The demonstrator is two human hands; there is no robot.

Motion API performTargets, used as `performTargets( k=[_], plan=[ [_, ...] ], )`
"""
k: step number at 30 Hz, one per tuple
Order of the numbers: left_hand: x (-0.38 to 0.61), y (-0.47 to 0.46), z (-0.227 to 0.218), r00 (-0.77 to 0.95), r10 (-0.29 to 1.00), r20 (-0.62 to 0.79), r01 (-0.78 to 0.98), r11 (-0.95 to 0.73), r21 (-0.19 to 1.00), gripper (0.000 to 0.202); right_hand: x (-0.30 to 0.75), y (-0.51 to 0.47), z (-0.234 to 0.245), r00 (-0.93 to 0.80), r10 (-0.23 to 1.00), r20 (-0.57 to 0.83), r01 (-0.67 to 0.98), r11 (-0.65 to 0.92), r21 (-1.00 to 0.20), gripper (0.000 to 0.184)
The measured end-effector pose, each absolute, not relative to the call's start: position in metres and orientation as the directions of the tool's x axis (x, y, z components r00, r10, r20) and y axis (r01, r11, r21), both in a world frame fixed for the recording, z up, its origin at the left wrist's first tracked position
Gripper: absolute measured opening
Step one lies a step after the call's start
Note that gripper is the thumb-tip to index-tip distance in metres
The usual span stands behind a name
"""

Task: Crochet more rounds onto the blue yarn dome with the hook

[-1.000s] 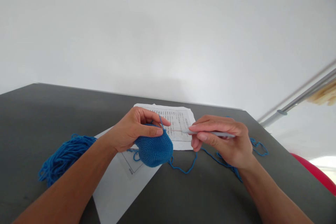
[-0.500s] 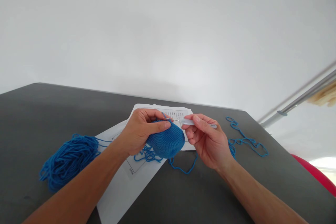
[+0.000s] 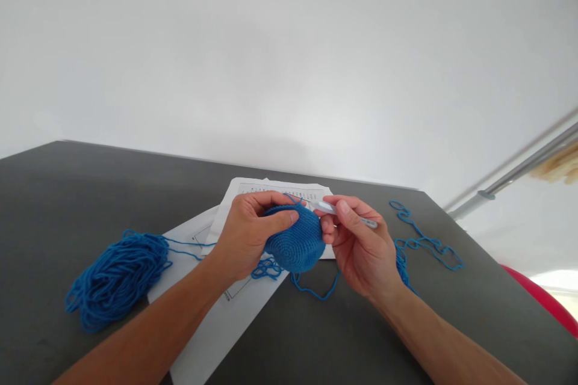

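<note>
A rounded piece of blue crochet work [image 3: 298,245] is pinched at its upper edge by my left hand [image 3: 255,228], thumb on the near side. My right hand [image 3: 361,243] grips a crochet hook [image 3: 327,207] by its pale handle, between thumb and fingers. The hook's thin shaft points left at the top edge of the crochet piece, where a strand of blue yarn [image 3: 294,200] rises in a loop. My left fingers partly hide the far side of the piece, and the hook's very tip is hard to make out.
A skein of blue yarn [image 3: 120,280] lies at left, with strands running toward my left hand. Printed paper sheets [image 3: 212,331] lie under the work. Loose blue yarn [image 3: 424,240] curls on the dark table [image 3: 343,337] at right. A white wall [image 3: 289,72] stands behind.
The crochet piece and my left hand have shifted slightly right. The hook is tilted more, its handle end lower, and the yarn loop at the top edge stands out more.
</note>
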State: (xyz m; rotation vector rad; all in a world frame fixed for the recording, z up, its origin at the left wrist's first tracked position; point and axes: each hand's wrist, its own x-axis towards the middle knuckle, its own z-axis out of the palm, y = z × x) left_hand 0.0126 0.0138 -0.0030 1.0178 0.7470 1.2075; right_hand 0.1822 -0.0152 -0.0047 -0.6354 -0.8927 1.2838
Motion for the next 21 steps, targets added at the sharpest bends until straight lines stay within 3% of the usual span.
performTargets(
  k=[5, 12, 21],
  plan=[
    [0.012, 0.015, -0.005, 0.223, 0.972, 0.074, -0.369, 0.014, 0.929, 0.013, 0.183, -0.015, -0.006, 0.037, 0.971, 0.235, -0.513, 0.22, -0.83, 0.019],
    [0.006, 0.014, -0.002, 0.279, 0.955, 0.1, -0.345, 0.002, 0.939, 0.034, 0.188, -0.017, -0.006, -0.017, 0.961, 0.277, -0.465, 0.237, -0.853, 0.016],
    [0.007, 0.01, 0.005, 0.271, 0.958, 0.088, -0.353, 0.014, 0.936, 0.047, 0.205, -0.017, -0.001, -0.087, 0.918, 0.388, -0.298, 0.348, -0.889, 0.014]
  ],
)
